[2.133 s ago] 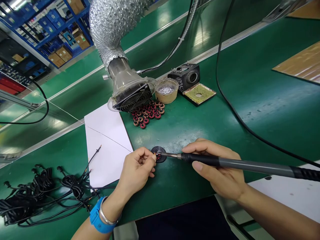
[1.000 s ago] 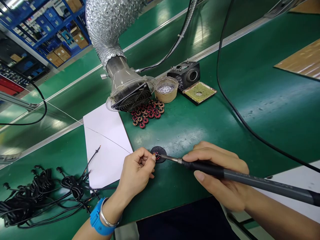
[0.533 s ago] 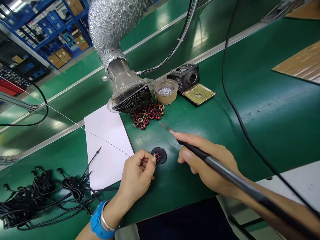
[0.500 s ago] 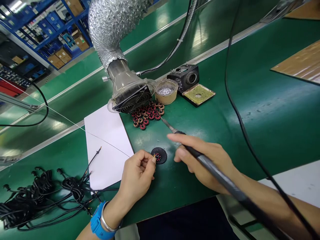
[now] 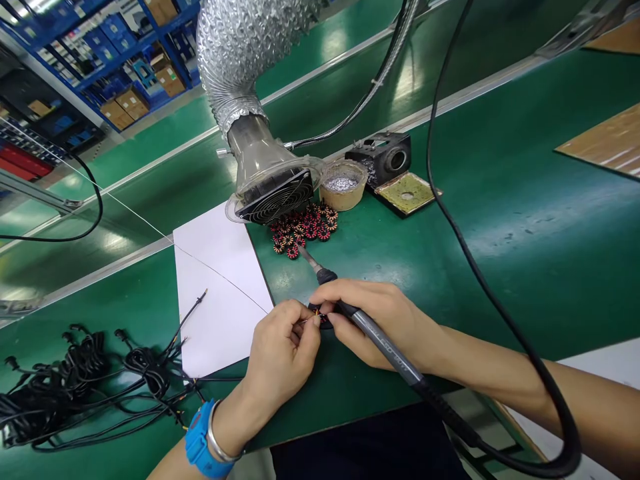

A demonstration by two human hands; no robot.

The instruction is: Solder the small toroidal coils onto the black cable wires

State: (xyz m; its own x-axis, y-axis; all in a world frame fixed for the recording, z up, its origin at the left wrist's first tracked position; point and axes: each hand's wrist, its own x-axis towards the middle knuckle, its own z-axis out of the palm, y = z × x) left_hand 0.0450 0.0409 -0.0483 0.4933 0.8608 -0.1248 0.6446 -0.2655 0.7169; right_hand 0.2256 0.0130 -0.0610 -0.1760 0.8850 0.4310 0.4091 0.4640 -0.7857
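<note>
Orange wire (image 5: 317, 311) pinched in the left hand (image 5: 285, 343), at a red ring (image 5: 323, 318) mostly hidden on a dark disc (image 5: 327, 326); right hand (image 5: 377, 320) wrapped round a soldering iron (image 5: 387, 343), fingertips by the ring, touch unclear. Turning that wrist could drag the iron's tip (image 5: 306, 255) across the ring pile (image 5: 313, 227) near it; cord (image 5: 467, 250) crosses the right forearm (image 5: 500, 360), fan hood (image 5: 275, 193) overhangs the pile.

Blue shelving (image 5: 113, 63) with cardboard boxes (image 5: 133, 103), upper left; crinkled silver duct (image 5: 250, 53); brown sheet (image 5: 607, 143), far right
</note>
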